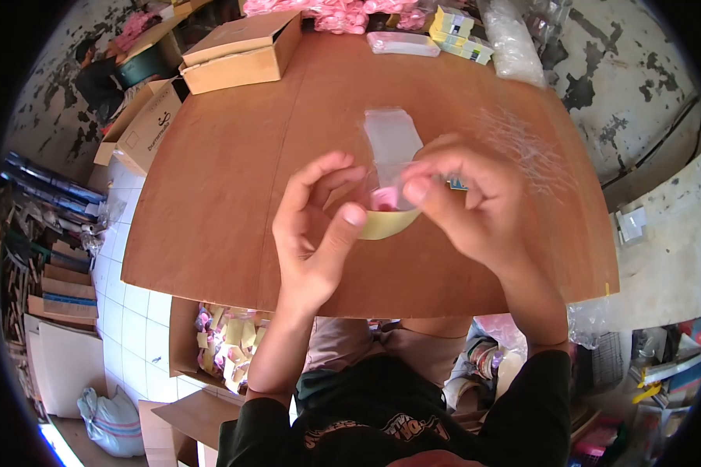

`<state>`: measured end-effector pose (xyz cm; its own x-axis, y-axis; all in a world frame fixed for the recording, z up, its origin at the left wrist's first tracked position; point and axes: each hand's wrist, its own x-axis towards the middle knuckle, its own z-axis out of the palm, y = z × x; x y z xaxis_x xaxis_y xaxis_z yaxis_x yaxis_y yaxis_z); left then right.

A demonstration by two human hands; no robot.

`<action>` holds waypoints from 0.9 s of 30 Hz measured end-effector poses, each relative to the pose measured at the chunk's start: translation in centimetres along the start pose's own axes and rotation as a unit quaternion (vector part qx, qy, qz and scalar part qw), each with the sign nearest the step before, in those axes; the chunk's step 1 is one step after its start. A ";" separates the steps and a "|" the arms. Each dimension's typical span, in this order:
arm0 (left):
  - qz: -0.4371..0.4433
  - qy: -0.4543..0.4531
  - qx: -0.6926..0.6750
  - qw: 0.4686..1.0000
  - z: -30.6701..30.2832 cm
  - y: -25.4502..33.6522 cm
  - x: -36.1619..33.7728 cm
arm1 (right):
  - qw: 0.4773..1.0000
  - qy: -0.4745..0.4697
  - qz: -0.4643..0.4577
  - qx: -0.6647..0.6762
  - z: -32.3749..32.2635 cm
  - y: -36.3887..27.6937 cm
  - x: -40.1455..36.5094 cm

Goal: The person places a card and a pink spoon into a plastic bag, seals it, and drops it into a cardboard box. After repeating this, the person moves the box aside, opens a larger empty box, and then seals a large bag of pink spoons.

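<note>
Peeling walls (635, 66) flank a brown table (210, 202) over white floor tiles (132, 311).

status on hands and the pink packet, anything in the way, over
Right hand pinching clear packet, pink item inside. Left hand open alongside. Clear plastic just beyond, thin strands off right; neither blocking.

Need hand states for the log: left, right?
Right hand: closed, pinching a clear plastic packet with pink contents.
Left hand: loosely open beside it, contact unclear.

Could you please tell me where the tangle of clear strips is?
In the head view, the tangle lies on the table at right, beside the right hand.
</note>
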<state>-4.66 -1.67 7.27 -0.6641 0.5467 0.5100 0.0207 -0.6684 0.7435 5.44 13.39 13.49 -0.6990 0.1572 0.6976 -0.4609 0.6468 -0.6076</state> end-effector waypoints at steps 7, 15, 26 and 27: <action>-0.101 -0.093 0.078 0.987 -0.7 -0.1 0.3 | 0.991 -0.034 0.123 0.040 1.2 -0.1 -0.2; -0.112 -0.020 0.083 0.990 -1.2 -0.4 -0.2 | 0.939 -0.013 0.267 0.218 1.7 1.9 -2.7; -0.121 -0.046 0.023 0.991 -3.8 -0.1 -1.9 | 0.936 0.023 0.265 0.231 2.8 0.8 -4.0; -0.119 -0.046 0.021 0.992 -4.0 -0.1 -2.0 | 0.951 -0.006 0.218 0.221 2.7 1.1 -4.1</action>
<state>-6.30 -4.68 4.46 -0.5831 0.7311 0.3542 -0.0963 -0.4951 0.8635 6.37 11.47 8.92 -0.8816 0.3282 0.3393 -0.3080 0.1449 -0.9403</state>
